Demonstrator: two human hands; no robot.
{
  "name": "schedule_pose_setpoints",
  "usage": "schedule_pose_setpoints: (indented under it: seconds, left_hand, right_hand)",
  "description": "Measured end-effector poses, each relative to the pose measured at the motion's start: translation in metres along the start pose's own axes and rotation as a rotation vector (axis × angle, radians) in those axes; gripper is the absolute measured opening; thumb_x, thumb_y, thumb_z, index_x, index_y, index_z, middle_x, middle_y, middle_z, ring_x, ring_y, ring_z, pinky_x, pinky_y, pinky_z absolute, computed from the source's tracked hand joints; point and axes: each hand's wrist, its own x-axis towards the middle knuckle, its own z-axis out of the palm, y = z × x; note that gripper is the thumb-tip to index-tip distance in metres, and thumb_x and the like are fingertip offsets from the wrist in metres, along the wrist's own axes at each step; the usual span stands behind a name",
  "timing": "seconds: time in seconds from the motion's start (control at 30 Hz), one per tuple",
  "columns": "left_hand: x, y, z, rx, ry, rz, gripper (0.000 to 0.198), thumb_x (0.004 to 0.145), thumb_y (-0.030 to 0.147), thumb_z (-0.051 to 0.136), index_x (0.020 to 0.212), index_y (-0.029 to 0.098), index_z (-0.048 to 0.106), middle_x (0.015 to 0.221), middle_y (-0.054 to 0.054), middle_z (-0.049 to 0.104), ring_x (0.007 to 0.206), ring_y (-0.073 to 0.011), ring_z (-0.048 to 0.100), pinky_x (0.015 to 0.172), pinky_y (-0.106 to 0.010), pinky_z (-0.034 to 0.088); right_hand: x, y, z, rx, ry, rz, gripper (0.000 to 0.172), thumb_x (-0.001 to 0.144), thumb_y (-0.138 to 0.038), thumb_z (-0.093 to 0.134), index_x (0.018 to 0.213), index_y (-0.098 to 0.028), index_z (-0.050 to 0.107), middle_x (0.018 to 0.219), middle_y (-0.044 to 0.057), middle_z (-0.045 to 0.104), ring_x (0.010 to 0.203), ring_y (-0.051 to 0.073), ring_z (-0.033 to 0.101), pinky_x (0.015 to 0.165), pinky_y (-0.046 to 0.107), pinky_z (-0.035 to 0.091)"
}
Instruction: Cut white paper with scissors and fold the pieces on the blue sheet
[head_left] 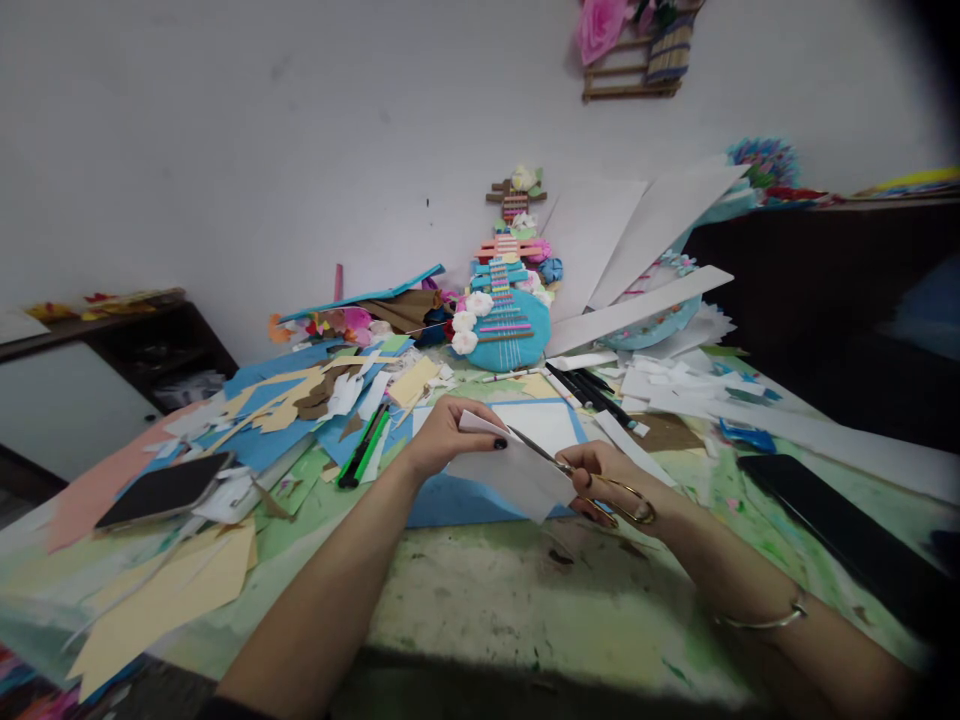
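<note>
White paper (502, 472) is above the bench (480, 590), pinched by closed fingers of the left hand (444, 435); right hand (613, 470) fingers close around gold scissors (553, 460), blades at paper's edge. Cabinet (75, 400) compartment holds pale, indistinct items (191, 388).

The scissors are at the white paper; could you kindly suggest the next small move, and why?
Probably a short snip: the right hand grips the scissors, their blades are at the white paper, and the left hand holds that sheet raised.
</note>
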Motion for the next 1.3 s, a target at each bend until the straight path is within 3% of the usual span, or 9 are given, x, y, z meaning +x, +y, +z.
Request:
schedule_pose_setpoints:
  seconds: [0.27,0.47,0.6,0.83,1.1,1.3]
  left_hand:
    - [0.001,-0.002,-0.001,-0.024,0.011,-0.033,0.02,0.053,0.023,0.081,0.068,0.013,0.071,0.058,-0.002,0.066,0.05,-0.0094,0.056,0.046,-0.017,0.04]
    - [0.0,-0.002,-0.002,-0.033,-0.006,-0.021,0.018,0.053,0.021,0.08,0.067,0.013,0.072,0.058,-0.001,0.066,0.05,-0.0088,0.056,0.046,-0.017,0.039]
    - [0.001,0.0,-0.003,-0.02,-0.002,-0.013,0.018,0.053,0.022,0.08,0.066,0.013,0.072,0.057,-0.001,0.065,0.048,-0.0088,0.055,0.045,-0.017,0.038]
    - [0.002,-0.002,-0.006,-0.047,0.008,0.018,0.019,0.054,0.024,0.08,0.066,0.013,0.072,0.058,-0.001,0.064,0.049,-0.0091,0.055,0.046,-0.018,0.04]
    - [0.003,-0.004,-0.005,-0.043,0.031,0.003,0.022,0.055,0.026,0.08,0.067,0.012,0.07,0.057,-0.001,0.063,0.049,-0.0094,0.054,0.047,-0.019,0.04]
    - [0.002,-0.001,-0.004,-0.018,0.035,-0.003,0.023,0.054,0.027,0.08,0.067,0.011,0.07,0.057,-0.001,0.063,0.05,-0.0097,0.055,0.048,-0.019,0.04]
  right_hand:
    - [0.003,-0.005,0.005,0.038,0.073,0.094,0.053,0.048,-0.06,0.073,0.056,-0.017,0.043,0.038,-0.009,0.039,0.031,0.003,0.029,0.03,0.017,0.019]
    - [0.004,0.003,0.001,0.034,0.079,0.076,0.041,0.053,-0.046,0.072,0.056,-0.018,0.043,0.035,-0.009,0.038,0.029,0.002,0.026,0.029,0.016,0.018]
    - [0.004,0.004,-0.002,-0.012,0.09,0.1,0.04,0.054,-0.048,0.071,0.058,-0.017,0.045,0.035,-0.009,0.041,0.028,0.002,0.027,0.028,0.015,0.017]
    - [0.002,-0.01,0.007,-0.045,0.076,0.15,0.043,0.057,-0.052,0.069,0.059,-0.018,0.042,0.04,-0.01,0.034,0.032,0.002,0.025,0.03,0.016,0.019]
    - [0.002,-0.001,0.002,-0.125,-0.044,0.016,0.058,0.061,-0.07,0.061,0.076,-0.017,0.042,0.053,-0.007,0.043,0.042,0.003,0.033,0.04,0.017,0.027]
    - [0.005,0.01,-0.005,-0.085,-0.076,-0.026,0.069,0.065,-0.061,0.064,0.109,-0.018,0.033,0.052,-0.009,0.05,0.04,0.006,0.039,0.04,0.017,0.028]
